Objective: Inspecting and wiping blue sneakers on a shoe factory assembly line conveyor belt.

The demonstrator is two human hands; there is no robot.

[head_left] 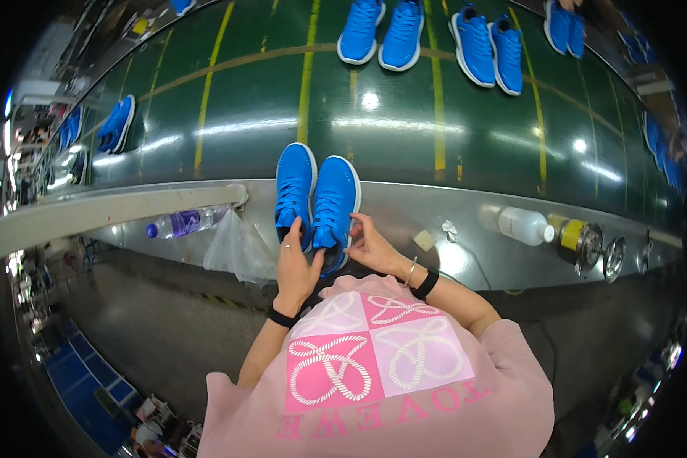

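Note:
A pair of blue sneakers with white soles lies side by side in front of me, toes pointing away and heels toward my body. My left hand (295, 269) is closed on the heel ends, its fingers at the left sneaker (293, 179) and its thumb at the collar of the right sneaker (334, 191). Curled against the outer side of the right sneaker near its heel, my right hand (375, 248) grips that shoe's edge. Both shoes reach from the metal ledge (412, 200) onto the green conveyor belt (252, 145). The fingertips inside the collars are partly hidden.
More blue sneakers (401, 34) stand in pairs along the belt. A pale rail (114, 217), a purple-labelled bottle (183, 223) and a plastic bag (240, 248) are at left. A white bottle (525, 225) and a metal canister (580, 240) sit at right. Another person's hand (569, 4) touches shoes far right.

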